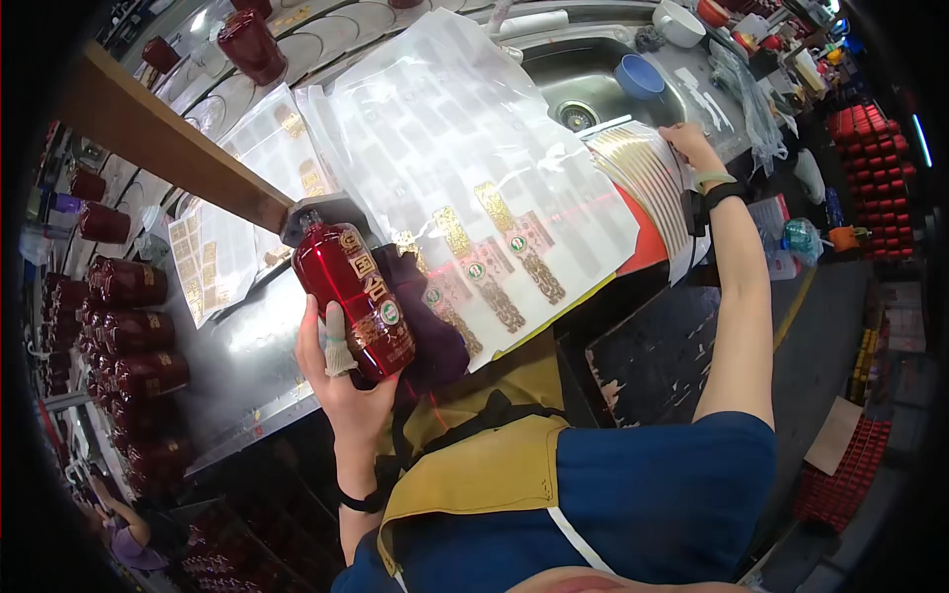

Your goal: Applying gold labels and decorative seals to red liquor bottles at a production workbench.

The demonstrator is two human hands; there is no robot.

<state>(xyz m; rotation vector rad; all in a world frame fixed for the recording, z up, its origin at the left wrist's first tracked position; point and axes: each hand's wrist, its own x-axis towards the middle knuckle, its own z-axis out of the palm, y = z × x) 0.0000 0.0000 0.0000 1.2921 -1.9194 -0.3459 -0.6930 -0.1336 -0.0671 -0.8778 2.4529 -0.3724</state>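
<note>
My left hand (346, 381), a pale finger sleeve on one finger, is closed around the lower part of a glossy red glass bottle (348, 287) with gold characters and a round green-and-white emblem. The bottle lies tilted, its neck against a dark holder (321, 212) at the end of a wooden bar (178, 133). Out to the right, my right hand (690, 144) pinches the upper edge of a sheet of gold strips (647, 173). Between my hands, a large translucent sheet (445, 119) carries several gold and pink decals (484, 267). A dark purple cloth (430, 336) sits beside the bottle.
Behind the sheets is a metal sink (573, 84) with a blue bowl (640, 77). Many red bottles (138, 331) stand crowded at the left. Smaller decal sheets (213, 257) lie left of the bar. Another person (133, 534) is at the lower left.
</note>
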